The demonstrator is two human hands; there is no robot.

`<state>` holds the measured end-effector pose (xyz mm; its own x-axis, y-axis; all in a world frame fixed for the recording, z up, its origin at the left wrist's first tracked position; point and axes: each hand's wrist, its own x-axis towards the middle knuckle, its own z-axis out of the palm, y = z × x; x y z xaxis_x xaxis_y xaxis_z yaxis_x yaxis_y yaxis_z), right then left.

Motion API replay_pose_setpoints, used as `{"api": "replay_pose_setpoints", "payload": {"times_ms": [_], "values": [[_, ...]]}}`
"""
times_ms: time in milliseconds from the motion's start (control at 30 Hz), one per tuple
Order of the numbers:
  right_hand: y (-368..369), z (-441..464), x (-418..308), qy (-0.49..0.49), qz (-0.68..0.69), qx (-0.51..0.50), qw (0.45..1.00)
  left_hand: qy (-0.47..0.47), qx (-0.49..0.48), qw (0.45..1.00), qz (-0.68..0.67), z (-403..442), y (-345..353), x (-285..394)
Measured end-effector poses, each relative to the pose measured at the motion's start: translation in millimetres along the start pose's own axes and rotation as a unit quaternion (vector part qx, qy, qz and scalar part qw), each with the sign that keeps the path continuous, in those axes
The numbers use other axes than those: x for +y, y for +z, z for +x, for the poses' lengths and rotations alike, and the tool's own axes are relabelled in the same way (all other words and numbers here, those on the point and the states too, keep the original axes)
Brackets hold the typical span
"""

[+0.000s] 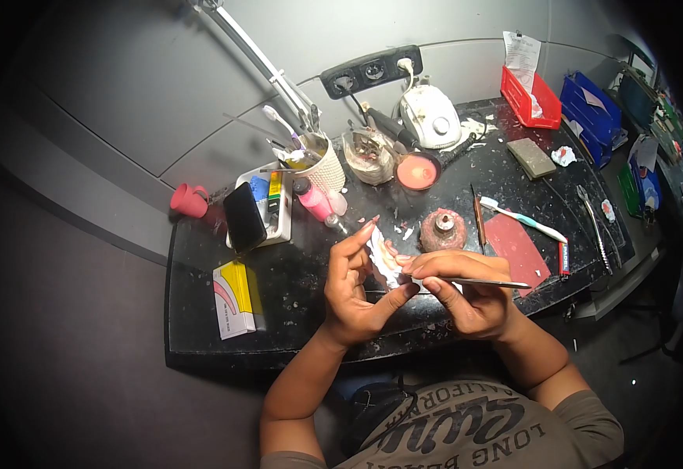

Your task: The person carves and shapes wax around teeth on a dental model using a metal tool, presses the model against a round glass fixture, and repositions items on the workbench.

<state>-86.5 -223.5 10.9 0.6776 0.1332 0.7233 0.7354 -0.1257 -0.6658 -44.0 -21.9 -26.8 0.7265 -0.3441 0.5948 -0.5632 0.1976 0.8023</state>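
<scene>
Near the front edge of the black table, my left hand point(354, 293) holds a small white piece point(384, 262) with pinkish parts between its thumb and fingers. My right hand point(466, 291) pinches a thin metal tool point(486, 282) whose handle points right. The tool's tip is at the right side of the white piece, partly hidden by my fingers. Just behind my right hand stands a round, stained pink jar point(443, 230). A red-pink sheet point(516, 254) lies to its right, with a toothbrush point(525, 220) across its upper edge.
At the left are a yellow-white box point(233, 300), a dark phone point(245, 219) leaning on a white tray point(280, 232), and a pink mug point(190, 201). Behind stand a tool cup point(324, 166), a pink bowl point(417, 171) and a white device point(430, 117). A red bin point(530, 105) is back right.
</scene>
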Motion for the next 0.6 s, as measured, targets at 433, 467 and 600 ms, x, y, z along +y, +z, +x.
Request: {"api": "replay_pose_setpoints", "payload": {"times_ms": [433,467,600], "values": [[14.1,-5.5,0.6,0.0,-0.003,0.039,0.999,0.05,0.04,0.995,0.074,-0.7,5.7,-1.6],[15.1,-6.9,3.5,0.004,0.015,0.048,0.999,0.053,0.045,0.995,0.073,-0.3,7.6,-1.0],[14.5,-4.0,2.0,-0.007,-0.001,0.048,0.999,0.061,0.057,0.994,0.07,-0.8,8.4,-1.8]]}}
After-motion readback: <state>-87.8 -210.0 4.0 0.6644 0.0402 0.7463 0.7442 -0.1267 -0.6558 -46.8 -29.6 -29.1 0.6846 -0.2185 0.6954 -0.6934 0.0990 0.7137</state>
